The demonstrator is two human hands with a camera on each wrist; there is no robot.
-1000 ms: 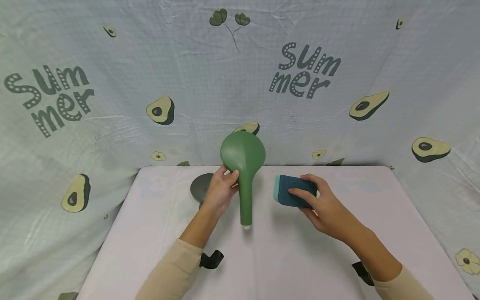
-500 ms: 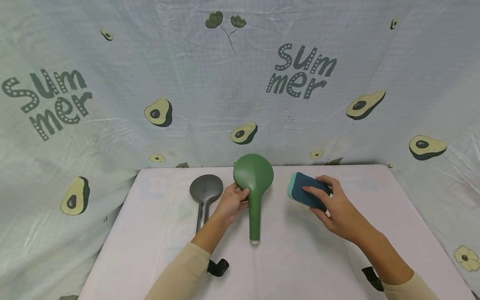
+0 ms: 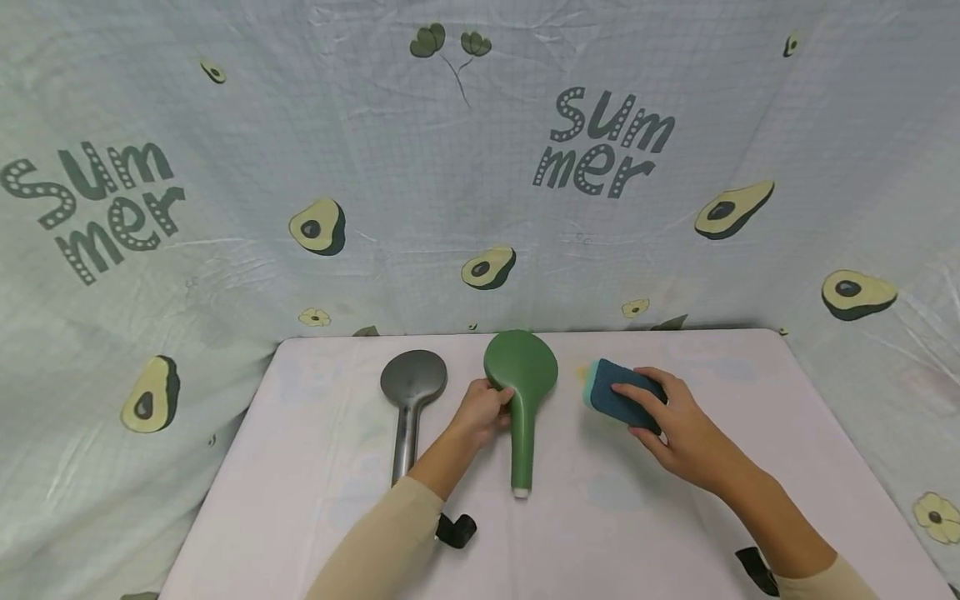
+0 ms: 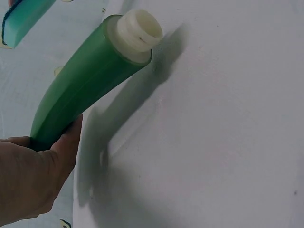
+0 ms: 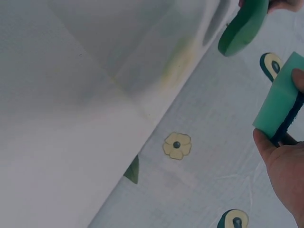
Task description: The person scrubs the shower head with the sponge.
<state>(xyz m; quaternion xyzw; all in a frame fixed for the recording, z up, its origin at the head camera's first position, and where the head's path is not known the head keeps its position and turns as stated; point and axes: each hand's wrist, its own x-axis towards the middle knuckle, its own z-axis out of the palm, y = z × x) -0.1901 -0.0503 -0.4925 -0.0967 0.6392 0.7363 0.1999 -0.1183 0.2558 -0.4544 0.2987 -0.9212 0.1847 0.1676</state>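
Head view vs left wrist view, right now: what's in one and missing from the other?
Only the head view: the gray shower head, the "summer" lettering and the beige sleeves.

Only the left wrist view: the hollow opening of the white end; from the head camera that end shows, but not into its mouth.

Both: the green shower head, the left grip holding it, the white tabletop, the printed cloth, and the sponge, cut off at the wrist view's upper left.
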